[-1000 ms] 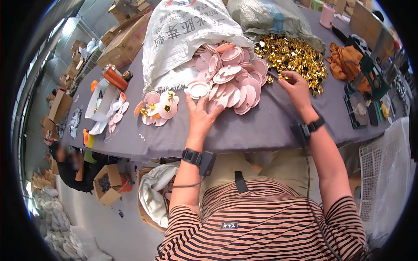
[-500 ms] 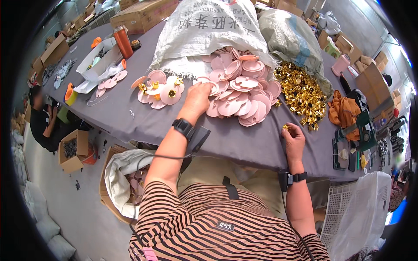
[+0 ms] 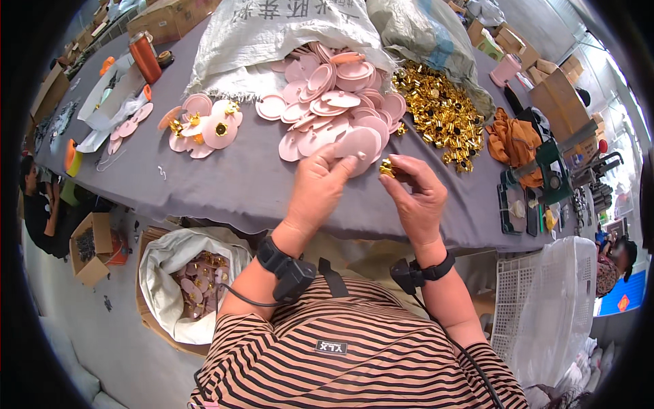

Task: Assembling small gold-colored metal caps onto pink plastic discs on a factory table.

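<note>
Pinched in my left hand is a round pink plastic disc, tilted up in front of the loose pile. My right hand grips a small shiny gold fitting between thumb and fingers, just right of the disc and apart from it. Behind my hands, a heap of pink discs spills from the mouth of a white woven sack. To the right, a pile of gold fittings lies before another woven sack. On the left rests a small group of discs with gold fittings on them.
A carton lined with a white sack, holding discs with gold pieces, stands below the table edge. An orange bottle and white tray are far left. A green hand press, orange cloth and white crate are right.
My left hand has drawn a disc toward me from the heap. My right hand has moved left and up with its gold fitting, close to the disc. The view has shifted.
</note>
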### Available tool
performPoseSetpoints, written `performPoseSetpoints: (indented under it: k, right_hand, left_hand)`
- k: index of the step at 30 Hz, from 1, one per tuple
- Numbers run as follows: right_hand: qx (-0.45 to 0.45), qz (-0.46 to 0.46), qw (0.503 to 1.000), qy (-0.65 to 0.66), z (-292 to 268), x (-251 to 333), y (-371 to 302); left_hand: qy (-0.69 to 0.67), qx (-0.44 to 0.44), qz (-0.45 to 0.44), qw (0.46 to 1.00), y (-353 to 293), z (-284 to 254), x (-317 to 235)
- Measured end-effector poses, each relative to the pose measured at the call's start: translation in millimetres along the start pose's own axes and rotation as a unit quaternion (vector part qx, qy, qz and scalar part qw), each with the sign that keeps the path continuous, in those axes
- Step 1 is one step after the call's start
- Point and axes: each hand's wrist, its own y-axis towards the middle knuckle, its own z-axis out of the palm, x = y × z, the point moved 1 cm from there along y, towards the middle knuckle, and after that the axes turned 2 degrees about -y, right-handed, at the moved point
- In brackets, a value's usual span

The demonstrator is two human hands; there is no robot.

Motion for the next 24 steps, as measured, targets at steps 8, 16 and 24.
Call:
performPoseSetpoints:
  k: [8, 16, 24]
  right_hand:
    - [-0.004, -0.177, 0.961, -0.211, -10, 5, -3]
    - [0.043, 0.189, 0.967, 0.166, 17, -11, -16]
    - [-0.090, 0.135, 0.982, -0.097, -93, -77, -3]
  left_hand:
    - [0.221, 0.042, 0.126, 0.966, -13, 27, 17]
    - [0.354, 0.046, 0.209, 0.910, -14, 7, 4]
    - [0.570, -0.301, 0.190, 0.741, 75, -233, -98]
